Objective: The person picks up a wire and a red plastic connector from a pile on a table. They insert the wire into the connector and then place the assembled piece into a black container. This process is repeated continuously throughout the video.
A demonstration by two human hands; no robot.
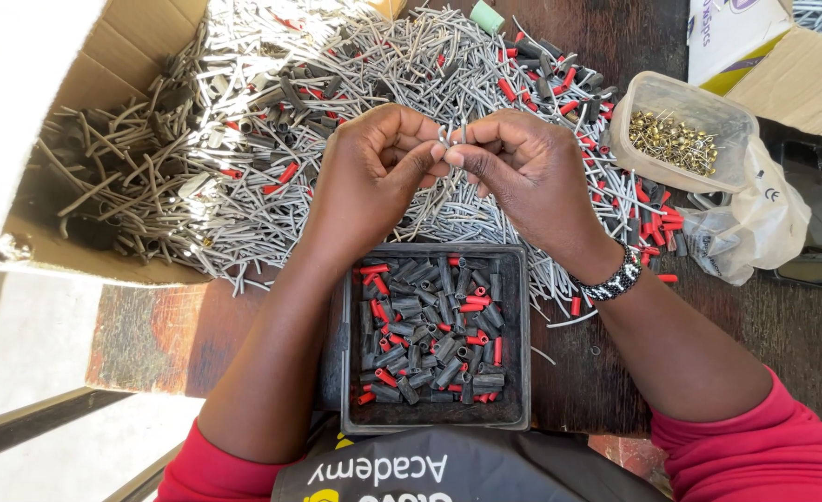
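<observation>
My left hand (374, 172) and my right hand (523, 172) meet above the table, fingertips pinched together on a small bent grey wire piece (450, 135). Both hands grip it from either side. Just below them sits a dark square tray (521, 335) filled with several short black and red sleeves. A beaded band circles my right wrist (616, 279).
A large heap of grey wire pieces (271, 177) mixed with red and black sleeves covers the table behind the hands and spills from a cardboard box (76, 251) at left. A clear plastic tub of small brass parts (676, 130) stands at right, beside a plastic bag (755, 232) and a dark phone (815, 223).
</observation>
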